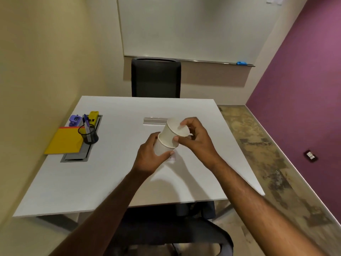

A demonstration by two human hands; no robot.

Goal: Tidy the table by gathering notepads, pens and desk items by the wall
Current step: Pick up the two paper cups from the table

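Above the middle of the white table (pixel 114 174) I hold two white paper cups, tilted and one set into the other. My left hand (pixel 150 156) grips the lower cup (pixel 160 147). My right hand (pixel 198 139) grips the upper cup (pixel 172 132) with thumb and fingers at its end. By the left wall lie a yellow notepad (pixel 63 141), a black mesh pen holder (pixel 88 134) with a blue pen (pixel 86 121), a purple desk item (pixel 74 120) and a yellow desk item (pixel 93 117).
A grey cable tray (pixel 77 157) is set into the table under the pen holder. A clear strip (pixel 154 120) lies on the table behind the cups. A black chair (pixel 156 78) stands at the far side, another chair (pixel 166 231) below me. Whiteboard (pixel 193 28) on the far wall.
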